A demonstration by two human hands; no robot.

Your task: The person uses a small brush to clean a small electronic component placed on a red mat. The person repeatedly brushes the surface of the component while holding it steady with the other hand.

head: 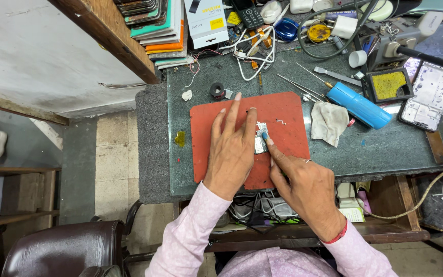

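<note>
A small circuit board (pixel 260 139) lies on a red work mat (pixel 283 110) at the middle of the bench. My left hand (pixel 230 151) rests flat on the mat with its fingers spread, and one fingertip holds the board's left edge. My right hand (pixel 303 187) reaches in from the lower right. Its index fingertip presses on the board, with a small blue thing at the tip. A tiny metal part (pixel 281 122) sits on the mat just right of the board.
A crumpled white cloth (pixel 329 122), a blue cylindrical tool (pixel 359 104), tweezers (pixel 303 84), a yellow sponge tray (pixel 388 85) and an opened phone (pixel 429 96) lie to the right. Coiled cables (pixel 255 51), boxes and stacked phone cases (pixel 160 25) crowd the back. A dark chair (pixel 62 249) stands at lower left.
</note>
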